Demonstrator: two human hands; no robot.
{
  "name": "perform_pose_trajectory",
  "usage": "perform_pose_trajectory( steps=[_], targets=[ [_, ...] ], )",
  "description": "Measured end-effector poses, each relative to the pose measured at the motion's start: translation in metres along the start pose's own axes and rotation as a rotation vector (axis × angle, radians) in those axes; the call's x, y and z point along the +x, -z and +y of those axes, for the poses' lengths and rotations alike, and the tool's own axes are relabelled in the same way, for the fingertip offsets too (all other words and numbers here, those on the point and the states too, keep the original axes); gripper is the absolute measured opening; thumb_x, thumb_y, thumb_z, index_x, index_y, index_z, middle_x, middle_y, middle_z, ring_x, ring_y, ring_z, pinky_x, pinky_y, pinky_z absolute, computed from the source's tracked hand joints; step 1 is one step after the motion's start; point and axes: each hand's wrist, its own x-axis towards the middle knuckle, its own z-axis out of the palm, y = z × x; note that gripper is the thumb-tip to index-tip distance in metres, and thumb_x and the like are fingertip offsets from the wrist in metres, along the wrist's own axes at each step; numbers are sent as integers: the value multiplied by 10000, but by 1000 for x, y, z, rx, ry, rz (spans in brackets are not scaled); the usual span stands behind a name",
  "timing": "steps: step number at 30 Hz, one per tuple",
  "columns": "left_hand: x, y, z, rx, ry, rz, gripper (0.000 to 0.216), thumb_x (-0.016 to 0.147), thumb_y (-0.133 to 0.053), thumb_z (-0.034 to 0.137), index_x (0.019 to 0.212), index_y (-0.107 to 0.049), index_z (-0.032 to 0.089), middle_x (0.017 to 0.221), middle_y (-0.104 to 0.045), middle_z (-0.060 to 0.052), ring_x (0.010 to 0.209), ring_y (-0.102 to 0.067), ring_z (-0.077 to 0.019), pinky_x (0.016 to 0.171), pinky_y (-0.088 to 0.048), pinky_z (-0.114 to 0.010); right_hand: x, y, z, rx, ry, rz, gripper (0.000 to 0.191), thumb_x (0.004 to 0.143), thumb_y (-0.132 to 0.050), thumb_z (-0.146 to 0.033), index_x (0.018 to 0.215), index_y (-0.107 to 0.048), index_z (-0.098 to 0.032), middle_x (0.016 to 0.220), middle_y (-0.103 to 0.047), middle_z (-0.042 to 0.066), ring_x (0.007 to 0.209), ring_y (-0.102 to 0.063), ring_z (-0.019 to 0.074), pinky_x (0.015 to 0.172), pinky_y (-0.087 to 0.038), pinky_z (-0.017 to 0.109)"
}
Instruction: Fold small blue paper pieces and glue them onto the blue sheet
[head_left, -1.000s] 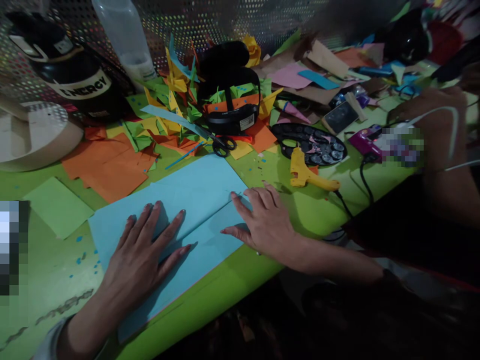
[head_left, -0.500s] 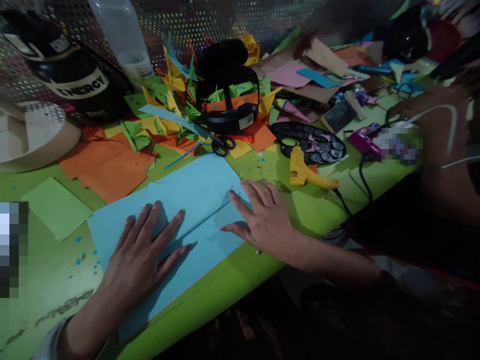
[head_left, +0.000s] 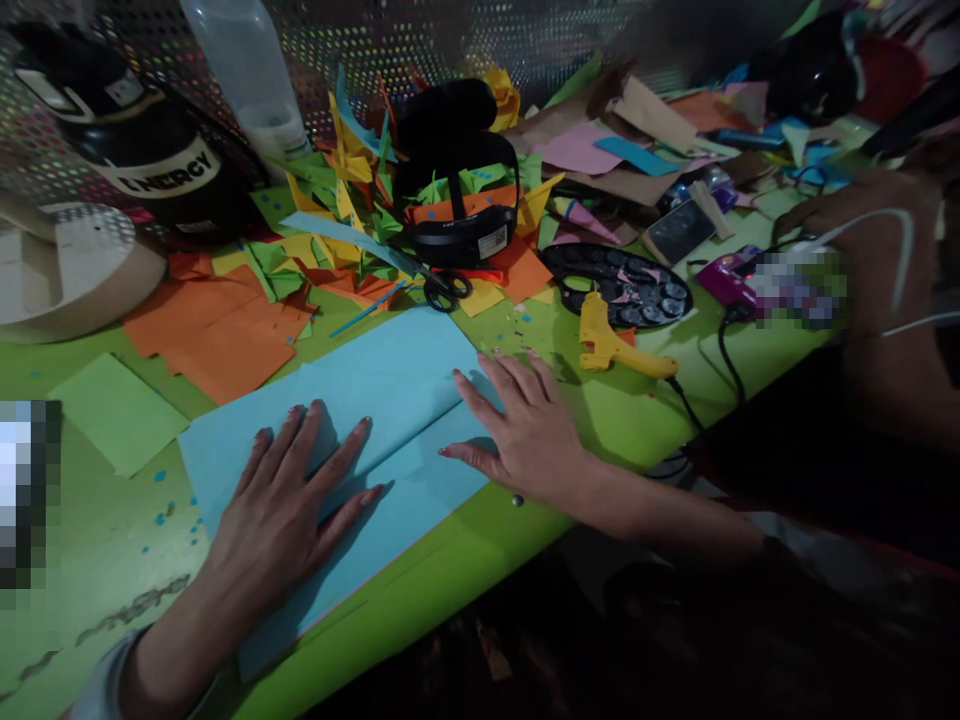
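Note:
A sheet of light blue paper point(head_left: 390, 370) lies on the green table near its front edge, with a crease or fold edge running lengthwise along its middle. My left hand point(head_left: 281, 510) rests on the left part of the paper, palm down, fingers spread. On the right end of the sheet lies my right hand point(head_left: 525, 430), also flat with fingers apart. Neither hand grips anything. Scissors point(head_left: 448, 290) with black handles lie just beyond the paper's far corner, and a yellow glue gun point(head_left: 622, 345) is to the right of my right hand.
Orange sheets point(head_left: 225, 330) and a green square of paper point(head_left: 116, 415) lie left. Behind are a black bottle point(head_left: 150, 150), a clear bottle point(head_left: 247, 70), a black headset point(head_left: 457, 220) among paper scraps and a black palette point(head_left: 660, 300). At right is another person's arm point(head_left: 892, 260).
My right hand has shifted very slightly left and up on the paper. My left hand and the blue sheet look almost the same; the view has moved a little.

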Motion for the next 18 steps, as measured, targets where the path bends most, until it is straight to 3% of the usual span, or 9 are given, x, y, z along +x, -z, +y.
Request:
perform_pose_trajectory(
  steps=[2, 6, 12, 18],
  targets=[
    [1, 1, 1, 9, -2, -7, 717, 941, -575, 342, 1555, -210, 399, 1638, -227, -101, 1463, -278, -418, 1138, -325, -651, 2, -1, -1, 6, 9, -32, 789, 879, -416, -736, 1481, -458, -226, 1529, -428, 174, 1411, -353, 358, 1162, -230, 573],
    [0, 1, 0, 10, -4, -4, 694, 939, -580, 349, 1545, -245, 398, 1640, -220, -92, 1466, -276, -411, 1139, -325, -647, 2, -3, -2, 17, 14, -91, 804, 860, -387, -773, 1452, -491, -238, 1571, -370, 157, 1464, -276, 361, 1178, -206, 576],
    [-1, -2, -2, 2, -15, 10, 616, 937, -570, 381, 1513, -362, 325, 1631, -241, -121, 1462, -277, -422, 1141, -315, -646, -1, -4, -1, 27, 16, -82, 816, 860, -377, -777, 1449, -490, -224, 1570, -370, 164, 1476, -268, 351, 1190, -193, 572],
    [0, 0, 0, 8, -5, 5, 674, 937, -574, 370, 1543, -280, 372, 1629, -252, -107, 1455, -296, -419, 1138, -327, -648, -2, -3, 1, 27, -9, -80, 750, 895, -368, -739, 1430, -514, -235, 1546, -414, 154, 1460, -310, 347, 1185, -213, 576]
  ],
)
